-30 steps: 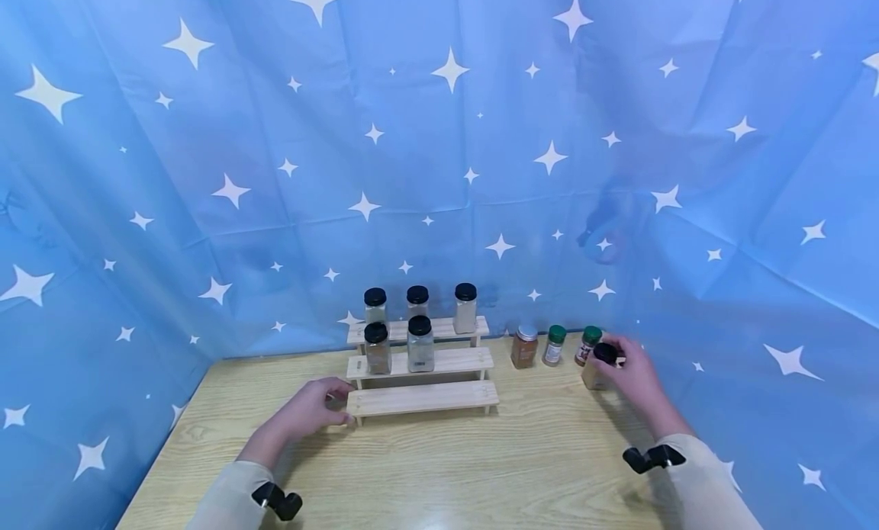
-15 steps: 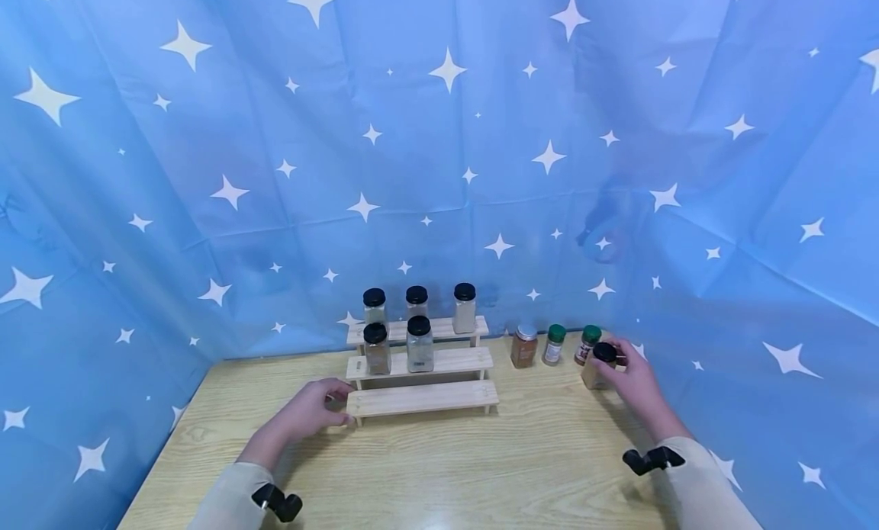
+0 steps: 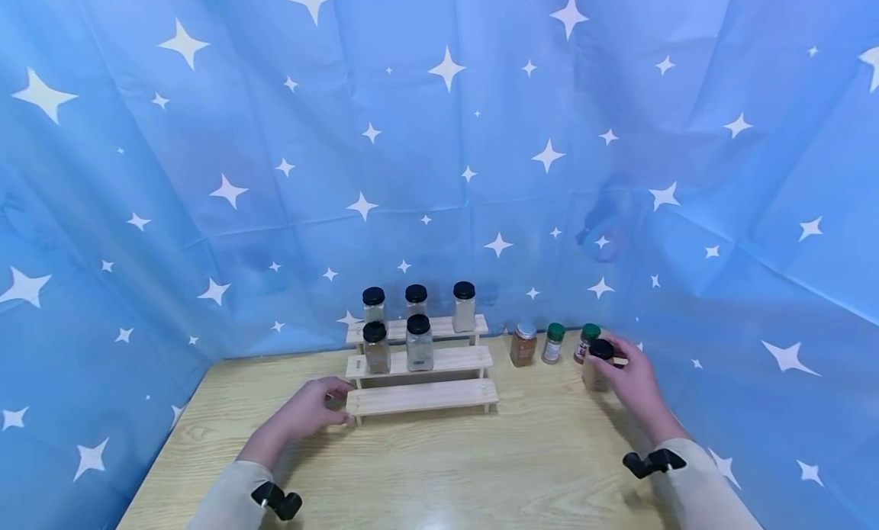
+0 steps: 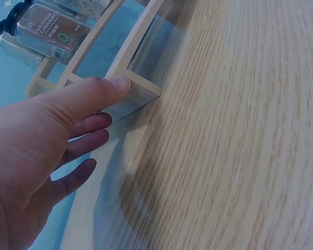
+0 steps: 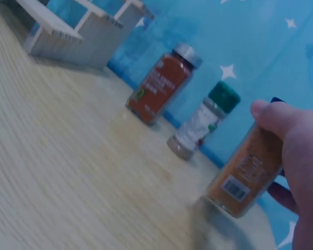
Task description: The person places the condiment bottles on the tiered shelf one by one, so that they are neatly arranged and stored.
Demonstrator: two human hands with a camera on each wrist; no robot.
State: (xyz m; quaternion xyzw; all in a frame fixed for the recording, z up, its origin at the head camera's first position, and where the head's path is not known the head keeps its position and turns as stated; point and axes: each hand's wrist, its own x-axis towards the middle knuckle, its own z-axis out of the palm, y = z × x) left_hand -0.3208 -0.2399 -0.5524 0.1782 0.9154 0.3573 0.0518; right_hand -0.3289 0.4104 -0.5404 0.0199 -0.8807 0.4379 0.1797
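On the right, my right hand (image 3: pixel 633 377) grips a spice jar (image 5: pixel 249 169) of tan-orange powder with a black lid, thumb and fingers on opposite sides near its top. Its base is close to the table; whether it touches, I cannot tell. My left hand (image 3: pixel 312 409) holds the left end of a three-step wooden spice rack (image 3: pixel 422 397). In the left wrist view the thumb lies on the lowest step's end, the index finger is hidden, and the other fingers curl loosely beside it. A ground cinnamon jar (image 4: pixel 51 32) and a pale jar (image 3: pixel 420 350) stand on the middle step.
Three black-lidded jars, one a white-filled jar (image 3: pixel 465 313), occupy the top step. Right of the rack stand a red-brown jar (image 5: pixel 159 86), a green-capped bottle (image 5: pixel 201 125) and another green-capped bottle (image 3: pixel 585 344) close beside the held jar. A blue starry curtain (image 3: pixel 439 133) hangs behind the table (image 3: pixel 439 469).
The right hand and its jar have shifted very slightly to the left. My left hand keeps its place at the rack's end, and the other jars stand as before.
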